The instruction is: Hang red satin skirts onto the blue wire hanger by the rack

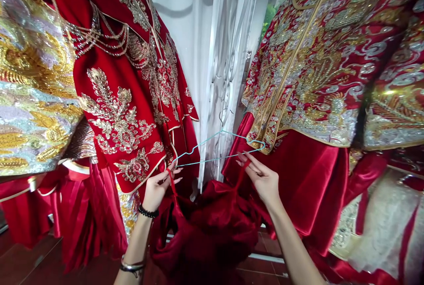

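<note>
A thin light-blue wire hanger (222, 131) is stretched out level between my two hands, its hook pointing away from me. My left hand (156, 190) is closed in a pinch at the hanger's left end, with a narrow red strap running down from its fingers. At the right end, my right hand (265, 176) pinches a second red strap close to the wire. Both straps belong to a dark red garment (212, 227) that hangs bunched below the hanger. Whether each strap is hooked over the hanger's ends is hard to tell.
A red jacket (139, 81) with gold embroidery and bead strings hangs at left, beside a sequined garment (33, 99). On the right hang a heavily embroidered jacket (318, 64) and a red satin skirt (298, 179). White curtain (179, 24) and white metal scrollwork (228, 55) stand behind.
</note>
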Action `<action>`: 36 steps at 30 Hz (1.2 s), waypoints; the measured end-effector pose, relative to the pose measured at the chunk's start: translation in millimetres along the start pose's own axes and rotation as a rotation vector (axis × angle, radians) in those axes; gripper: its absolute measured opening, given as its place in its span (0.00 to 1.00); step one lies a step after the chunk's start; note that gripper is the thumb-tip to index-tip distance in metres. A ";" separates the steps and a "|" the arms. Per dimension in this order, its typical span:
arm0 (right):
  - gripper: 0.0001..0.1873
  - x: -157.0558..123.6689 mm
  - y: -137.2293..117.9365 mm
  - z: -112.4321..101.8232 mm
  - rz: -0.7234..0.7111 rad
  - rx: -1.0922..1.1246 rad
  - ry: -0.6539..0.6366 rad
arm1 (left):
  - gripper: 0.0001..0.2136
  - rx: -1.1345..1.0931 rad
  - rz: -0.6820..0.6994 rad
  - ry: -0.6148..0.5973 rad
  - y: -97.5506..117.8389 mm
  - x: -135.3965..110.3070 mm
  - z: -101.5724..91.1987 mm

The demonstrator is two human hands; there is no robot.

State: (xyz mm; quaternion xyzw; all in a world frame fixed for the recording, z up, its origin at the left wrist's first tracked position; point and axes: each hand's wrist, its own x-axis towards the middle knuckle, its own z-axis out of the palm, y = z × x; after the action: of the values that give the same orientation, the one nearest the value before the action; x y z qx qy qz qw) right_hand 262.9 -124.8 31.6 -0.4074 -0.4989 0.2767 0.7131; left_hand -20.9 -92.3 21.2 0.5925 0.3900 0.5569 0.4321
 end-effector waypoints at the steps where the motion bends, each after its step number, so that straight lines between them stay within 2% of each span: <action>1: 0.22 0.0 0.5 0.8 0.017 0.004 0.018 | 0.23 0.020 0.016 0.023 -3.6 1.7 -1.0; 6: 0.26 -1.7 1.6 4.4 0.071 0.016 0.020 | 0.23 0.270 0.117 0.137 -18.9 12.4 -6.5; 9: 0.26 -3.0 2.0 4.4 0.097 0.018 0.022 | 0.21 0.380 0.143 0.155 -25.0 22.3 -9.1; 16: 0.25 -1.7 1.1 3.5 0.094 0.026 0.011 | 0.06 0.656 0.183 0.054 -14.9 57.8 5.5; 22: 0.26 0.8 1.3 -0.8 0.078 -0.003 -0.012 | 0.09 0.824 0.155 -0.048 -11.8 85.6 21.2; 26: 0.26 0.6 -0.1 -4.4 0.098 -0.011 -0.027 | 0.12 0.821 0.119 -0.083 -16.0 92.4 23.9; 32: 0.25 -1.4 0.7 -11.1 0.106 -0.057 -0.032 | 0.17 0.588 0.105 -0.134 -24.5 92.4 17.9; 36: 0.25 -2.3 2.0 -13.9 0.101 -0.056 -0.025 | 0.16 0.549 0.134 -0.162 -25.4 87.5 14.9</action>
State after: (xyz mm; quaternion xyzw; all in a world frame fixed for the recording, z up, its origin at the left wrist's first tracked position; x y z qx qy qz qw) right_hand 275.2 -129.9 26.4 -0.4487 -0.4939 0.3033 0.6802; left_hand 1.0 -2.7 25.4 0.7542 0.4505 0.4086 0.2475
